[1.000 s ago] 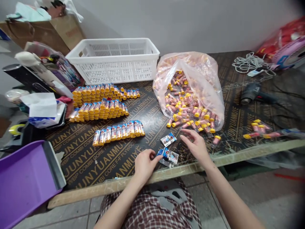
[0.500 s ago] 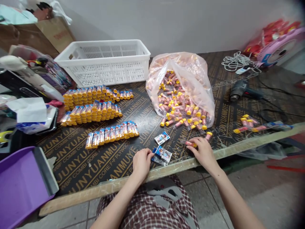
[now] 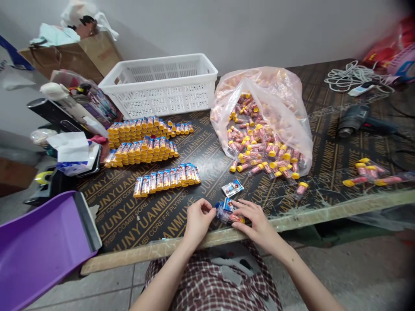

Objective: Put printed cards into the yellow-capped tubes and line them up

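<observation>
Near the table's front edge, my left hand (image 3: 198,219) pinches the edge of a clear plastic sleeve with blue print (image 3: 221,211). My right hand (image 3: 257,221) has its fingers closed on a small clear tube (image 3: 236,218) with pinkish-red contents and a yellow cap. The tube lies against the sleeve, its far end toward my left hand; whether it is inside cannot be made out. A little behind them lies a small stack of flat printed sleeves (image 3: 232,188). One loose yellow-capped tube (image 3: 301,189) rests to the right.
An open plastic bag (image 3: 223,116) spills many tubes. Sleeved tubes (image 3: 167,178) stand in rows at left, before a white basket (image 3: 162,97). A heat gun (image 3: 353,121), white cable (image 3: 350,75) and several tubes (image 3: 371,170) lie right. A purple dustpan (image 3: 42,250) is front left.
My right hand has moved left with the tube, bringing it to the sleeve by my left hand. The view has shifted slightly left.
</observation>
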{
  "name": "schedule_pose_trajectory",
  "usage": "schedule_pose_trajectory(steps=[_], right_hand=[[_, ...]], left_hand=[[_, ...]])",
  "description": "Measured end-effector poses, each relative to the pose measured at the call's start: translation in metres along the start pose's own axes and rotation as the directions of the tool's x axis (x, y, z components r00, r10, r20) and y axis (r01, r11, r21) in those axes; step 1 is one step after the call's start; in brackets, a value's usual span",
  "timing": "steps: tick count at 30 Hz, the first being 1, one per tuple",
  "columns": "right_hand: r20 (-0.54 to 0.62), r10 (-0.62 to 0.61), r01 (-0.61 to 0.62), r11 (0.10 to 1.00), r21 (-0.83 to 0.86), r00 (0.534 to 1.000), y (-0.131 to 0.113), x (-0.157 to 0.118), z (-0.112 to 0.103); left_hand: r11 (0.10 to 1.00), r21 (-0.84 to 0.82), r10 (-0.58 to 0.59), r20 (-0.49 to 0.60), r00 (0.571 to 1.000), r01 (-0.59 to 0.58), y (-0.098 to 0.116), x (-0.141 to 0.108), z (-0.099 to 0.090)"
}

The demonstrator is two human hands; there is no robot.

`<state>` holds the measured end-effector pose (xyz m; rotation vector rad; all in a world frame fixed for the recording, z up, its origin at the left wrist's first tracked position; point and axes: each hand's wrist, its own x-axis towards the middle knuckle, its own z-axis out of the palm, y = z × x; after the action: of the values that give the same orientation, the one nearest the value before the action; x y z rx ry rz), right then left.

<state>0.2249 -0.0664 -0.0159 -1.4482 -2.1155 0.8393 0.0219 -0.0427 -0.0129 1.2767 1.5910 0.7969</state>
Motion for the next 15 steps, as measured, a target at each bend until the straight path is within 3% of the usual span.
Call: schedule_pose_trajectory(steps=[5,8,12,15], right_hand=[[-0.12,0.004,0.001,0.999,0.041,0.993,-0.004,0.001,0.005],[-0.26,0.113,-0.063,0.979,0.193,0.959,-0.013,0.003,0.001],[-0.287,0.345,-0.151,0.833,0.533,0.894,-0.02,0.008,-0.006],[-0.281,0.396,-0.118,0.734,0.669,0.874,-0.023,0.012,-0.004]], left_hand=[[0.945,-0.303,-0.109,0.065,0.992,0.123,-0.006,0.002,0.001],[0.925,-0.362,-0.1,0.062,0.993,0.116,-0.006,0.002,0.002],[0.864,-0.478,-0.159,0.04,0.986,0.159,-0.001,0.002,-0.006],[0.747,-0.624,-0.262,0.039,0.964,0.228,0.003,0.003,-0.015]])
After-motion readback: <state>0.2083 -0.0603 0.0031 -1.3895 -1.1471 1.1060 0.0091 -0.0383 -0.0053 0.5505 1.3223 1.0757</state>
